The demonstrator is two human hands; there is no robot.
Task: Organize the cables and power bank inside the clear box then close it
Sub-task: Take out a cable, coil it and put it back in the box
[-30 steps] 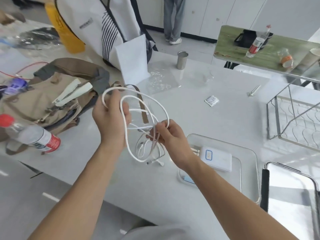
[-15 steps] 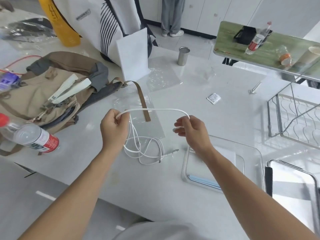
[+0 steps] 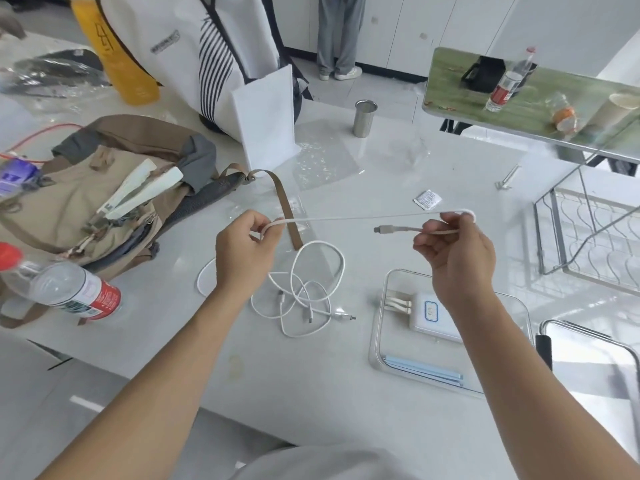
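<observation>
A white cable [image 3: 363,217] is stretched taut above the table between my two hands. My left hand [image 3: 244,252] pinches one end; my right hand [image 3: 455,258] grips the other, where the cable folds back and its plug [image 3: 381,230] points left. Below them a tangle of white cables [image 3: 304,292] lies loose on the table. The clear box [image 3: 377,341] sits open to the right, under my right forearm. Inside it lie the white power bank [image 3: 433,315] with short cords and a blue item [image 3: 424,370] near its front wall.
A tan backpack [image 3: 86,202] with its strap [image 3: 287,209] lies left, a water bottle [image 3: 65,292] in front of it. A white bag [image 3: 194,50] and metal cup [image 3: 364,117] stand behind. A wire rack [image 3: 588,233] and a tray-like lid [image 3: 595,362] are at right.
My hands have moved apart, the right going farther right, pulling the cable from a sagging arc into a straight line. The tangle of other cables stays on the table.
</observation>
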